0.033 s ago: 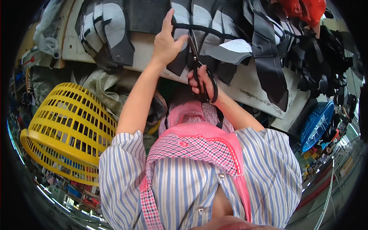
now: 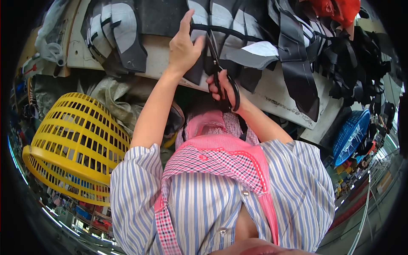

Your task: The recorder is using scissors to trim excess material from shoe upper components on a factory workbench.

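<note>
Workshop clutter surrounds a white bench (image 2: pixel 157 50) in the head view. Grey-and-white pieces (image 2: pixel 221 15) lie along its far side, crossed by a black strip (image 2: pixel 223 29). My right hand (image 2: pixel 228 89) grips scissors (image 2: pixel 215 61), tips at the strip; my left hand (image 2: pixel 183 53) is spread, grasping nothing. Right of the blades, the strip looks uncut; a bunch (image 2: pixel 125 36) lies apart at left. Yellow basket (image 2: pixel 63 161) at left, blue basket (image 2: pixel 359 117) at right: contents unclear.
</note>
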`<state>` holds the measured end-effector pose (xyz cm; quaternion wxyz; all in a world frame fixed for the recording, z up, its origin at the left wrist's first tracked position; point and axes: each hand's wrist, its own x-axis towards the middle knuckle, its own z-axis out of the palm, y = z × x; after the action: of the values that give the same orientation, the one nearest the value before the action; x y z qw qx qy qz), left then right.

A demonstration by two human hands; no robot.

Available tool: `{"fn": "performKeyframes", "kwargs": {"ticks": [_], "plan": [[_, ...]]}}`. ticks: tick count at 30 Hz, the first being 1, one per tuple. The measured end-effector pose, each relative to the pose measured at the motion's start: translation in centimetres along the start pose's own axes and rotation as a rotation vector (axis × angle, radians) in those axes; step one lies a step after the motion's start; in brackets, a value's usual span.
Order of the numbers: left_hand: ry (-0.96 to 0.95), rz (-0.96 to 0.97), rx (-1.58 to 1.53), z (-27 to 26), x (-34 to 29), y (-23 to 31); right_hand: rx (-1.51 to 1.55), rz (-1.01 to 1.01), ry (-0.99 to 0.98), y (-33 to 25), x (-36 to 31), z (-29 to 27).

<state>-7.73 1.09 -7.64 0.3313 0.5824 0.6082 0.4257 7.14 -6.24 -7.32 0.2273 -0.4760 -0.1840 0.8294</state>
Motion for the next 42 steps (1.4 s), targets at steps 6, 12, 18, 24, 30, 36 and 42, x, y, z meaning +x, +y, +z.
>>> {"fn": "performKeyframes", "kwargs": {"ticks": [6,12,18,24,30,36,42], "plan": [[0.054,0.239,0.278,0.4,-1.0,1.1,-0.295,-0.149,0.073,-0.5,1.2,1.0],[0.171,0.023,0.073,-4.9,2.1,0.4,-0.662,-0.253,0.255,-1.1,2.3,0.3],[0.377,0.173,1.102,-8.3,3.8,-1.9,-0.601,-0.339,0.115,0.5,1.6,-0.4],[-0.026,-0.022,0.171,2.2,1.6,-1.5,-0.228,-0.126,0.176,-0.4,-0.1,-1.3],[0.057,0.250,0.028,2.4,0.1,1.1,-0.424,-0.233,0.263,0.5,0.4,-1.5],[0.169,0.078,0.073,-1.7,-0.2,3.6,-0.553,-0.249,0.252,-0.4,0.4,-0.2],[0.315,0.136,0.841,-6.0,4.9,-1.6,-0.549,-0.397,0.084,-2.6,-4.4,0.0]]}}
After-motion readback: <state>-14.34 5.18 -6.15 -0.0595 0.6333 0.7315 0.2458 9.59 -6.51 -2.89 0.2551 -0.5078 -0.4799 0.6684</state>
